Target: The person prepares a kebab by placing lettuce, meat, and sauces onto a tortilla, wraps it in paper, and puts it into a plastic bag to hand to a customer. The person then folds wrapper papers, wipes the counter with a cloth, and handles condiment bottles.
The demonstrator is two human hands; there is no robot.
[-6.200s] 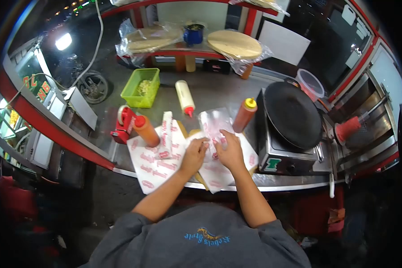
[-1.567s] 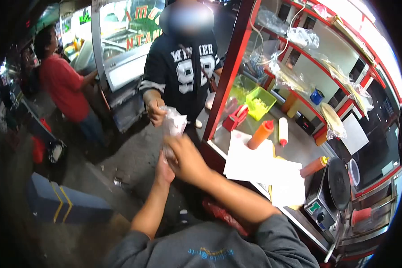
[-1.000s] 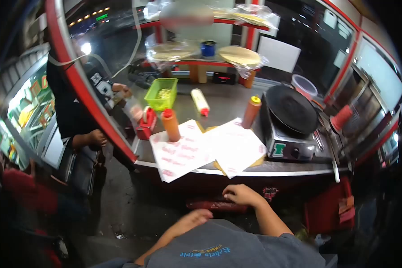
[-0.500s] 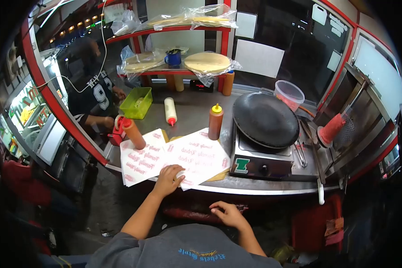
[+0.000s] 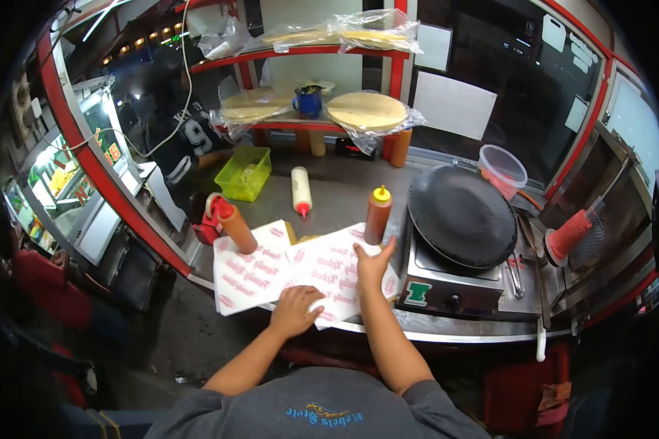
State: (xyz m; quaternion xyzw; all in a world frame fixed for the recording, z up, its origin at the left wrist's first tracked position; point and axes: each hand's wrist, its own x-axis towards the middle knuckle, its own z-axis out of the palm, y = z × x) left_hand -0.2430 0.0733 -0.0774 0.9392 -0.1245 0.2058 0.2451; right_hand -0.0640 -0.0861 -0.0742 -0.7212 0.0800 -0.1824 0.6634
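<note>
My left hand [image 5: 296, 312] rests on the near edge of the printed paper sheets [image 5: 326, 265], fingers loosely spread, gripping nothing that I can see. My right hand [image 5: 374, 265] is over the right side of the same sheets, thumb and fingers apart. Just beyond it stands a squeeze bottle of red-brown sauce with a yellow cap [image 5: 377, 216]; I cannot tell whether the fingertips touch it. A second paper stack [image 5: 245, 282] lies to the left, with an orange sauce bottle [image 5: 239, 233] leaning over it. A white squeeze bottle with a red tip [image 5: 301, 190] lies farther back.
On the right, a black pan [image 5: 461, 216] sits on a gas stove [image 5: 447, 285]. Beside it are tongs [image 5: 516, 278], a long knife [image 5: 541, 340] and a meat spit [image 5: 567, 235]. A green basket [image 5: 243, 175], shelves with bagged flatbreads [image 5: 366, 110] and a person [image 5: 187, 139] are beyond.
My right hand has risen from below the counter edge to over the paper, near the yellow-capped bottle. My left hand stays on the sheets. The view has shifted slightly left.
</note>
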